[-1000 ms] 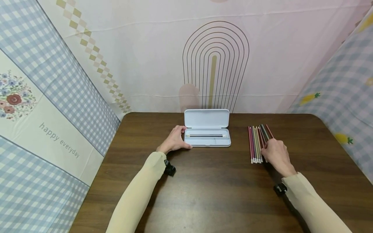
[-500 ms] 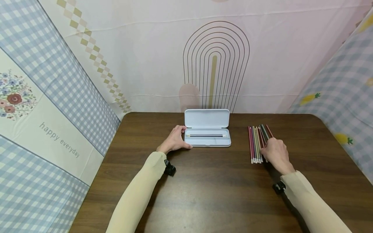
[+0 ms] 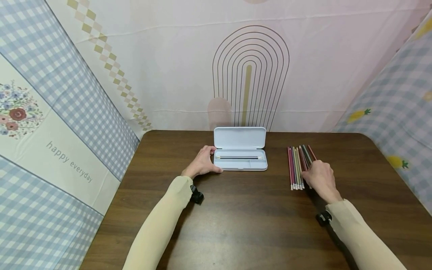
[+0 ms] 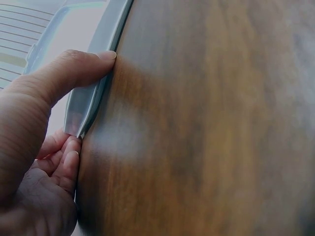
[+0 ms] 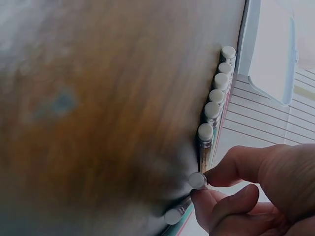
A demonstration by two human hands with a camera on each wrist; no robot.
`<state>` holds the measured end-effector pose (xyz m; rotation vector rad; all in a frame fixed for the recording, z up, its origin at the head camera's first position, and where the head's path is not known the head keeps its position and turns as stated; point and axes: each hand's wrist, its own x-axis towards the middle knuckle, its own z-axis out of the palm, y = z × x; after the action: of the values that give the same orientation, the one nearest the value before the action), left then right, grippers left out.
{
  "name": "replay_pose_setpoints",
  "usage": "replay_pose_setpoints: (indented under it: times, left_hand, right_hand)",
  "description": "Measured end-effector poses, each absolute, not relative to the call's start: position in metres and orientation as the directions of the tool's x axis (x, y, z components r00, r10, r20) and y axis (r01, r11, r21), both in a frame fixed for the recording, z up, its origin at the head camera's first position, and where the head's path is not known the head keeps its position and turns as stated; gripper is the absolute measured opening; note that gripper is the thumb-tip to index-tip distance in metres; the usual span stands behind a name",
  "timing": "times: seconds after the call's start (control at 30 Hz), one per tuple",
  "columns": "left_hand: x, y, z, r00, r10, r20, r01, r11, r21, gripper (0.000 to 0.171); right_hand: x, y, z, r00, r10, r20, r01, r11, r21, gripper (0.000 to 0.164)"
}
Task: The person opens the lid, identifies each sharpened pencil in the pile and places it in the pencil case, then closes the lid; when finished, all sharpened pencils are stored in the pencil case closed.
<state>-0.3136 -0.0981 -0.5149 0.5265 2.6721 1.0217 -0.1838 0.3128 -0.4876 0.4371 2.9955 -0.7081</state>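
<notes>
A pale blue pencil case (image 3: 240, 165) lies with its lid (image 3: 239, 137) raised, and slim pencils (image 3: 239, 157) rest in its long rear compartment. My left hand (image 3: 202, 162) grips the case's left end, thumb on the front edge and the other fingers round the end. To the right, several coloured pencils (image 3: 295, 168) lie side by side, their white erasers towards me. My right hand (image 3: 320, 178) is over the right part of this row. In the right wrist view, thumb and forefinger pinch one pencil (image 5: 198, 181) near its eraser.
Another pencil (image 5: 174, 215) lies slanted past the pinched one in the right wrist view. The brown wooden table (image 3: 243, 217) reaches back to a patterned cloth (image 3: 175, 75). Checked cloths hang at both sides.
</notes>
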Motion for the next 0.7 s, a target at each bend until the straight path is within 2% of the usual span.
replay_pose_setpoints:
  times: [0.27, 0.7]
  left_hand:
    - [-0.313, -0.098, -0.513, -0.908, 0.41, -0.088, 0.244, 0.688, 0.684, 0.089]
    - [-0.313, -0.098, -0.514, -0.908, 0.411, -0.086, 0.244, 0.684, 0.688, 0.089]
  right_hand:
    - [-0.181, 0.311, -0.482, -0.951, 0.302, -0.071, 0.301, 0.839, -0.454, 0.039]
    - [-0.177, 0.3, -0.467, -0.958, 0.287, 0.025, 0.244, 0.853, -0.462, 0.031]
